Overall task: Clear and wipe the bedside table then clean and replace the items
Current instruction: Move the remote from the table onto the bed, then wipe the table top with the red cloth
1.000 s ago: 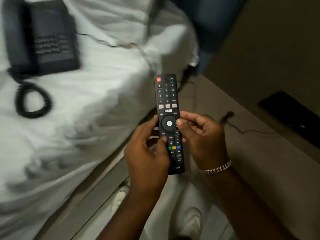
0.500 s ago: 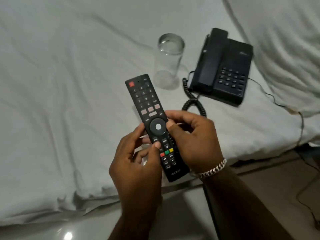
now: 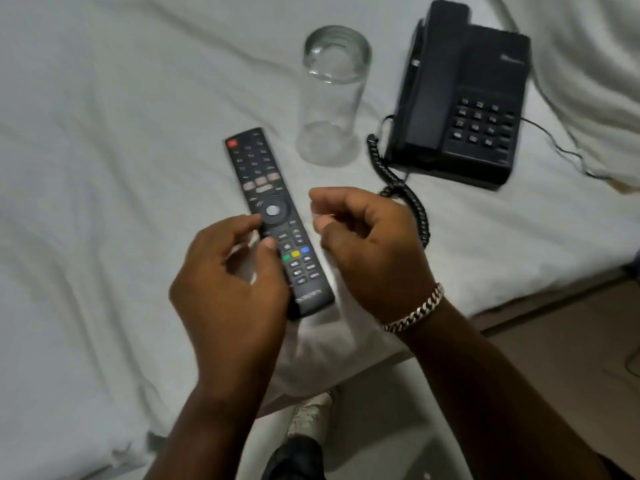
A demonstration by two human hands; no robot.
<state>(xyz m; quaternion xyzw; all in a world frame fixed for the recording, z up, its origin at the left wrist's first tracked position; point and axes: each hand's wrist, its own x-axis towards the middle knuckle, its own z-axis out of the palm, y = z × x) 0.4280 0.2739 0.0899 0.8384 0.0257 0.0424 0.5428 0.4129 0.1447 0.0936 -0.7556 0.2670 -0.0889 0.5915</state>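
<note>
A black TV remote (image 3: 263, 181) lies lengthwise low over the white bed sheet (image 3: 104, 168), buttons up, red power key at its far end. My left hand (image 3: 232, 289) grips its near half, thumb on the buttons and fingers along its left edge. My right hand (image 3: 367, 247), with a chain bracelet at the wrist, hovers just right of the remote, fingers loosely curled and holding nothing. A clear drinking glass (image 3: 332, 98) stands upright on the sheet beyond the remote. A black desk telephone (image 3: 464, 98) sits to the glass's right.
The phone's coiled cord (image 3: 405, 199) trails down toward my right hand, and a thin cable runs off to the right. A bunched white cover (image 3: 588, 64) lies at the top right. Below the bed edge are pale floor tiles and my shoe (image 3: 311, 414).
The view swung from the floor back over the bed. My right hand let go of the remote and drew away to the right. The left hand lowered the remote toward the sheet.
</note>
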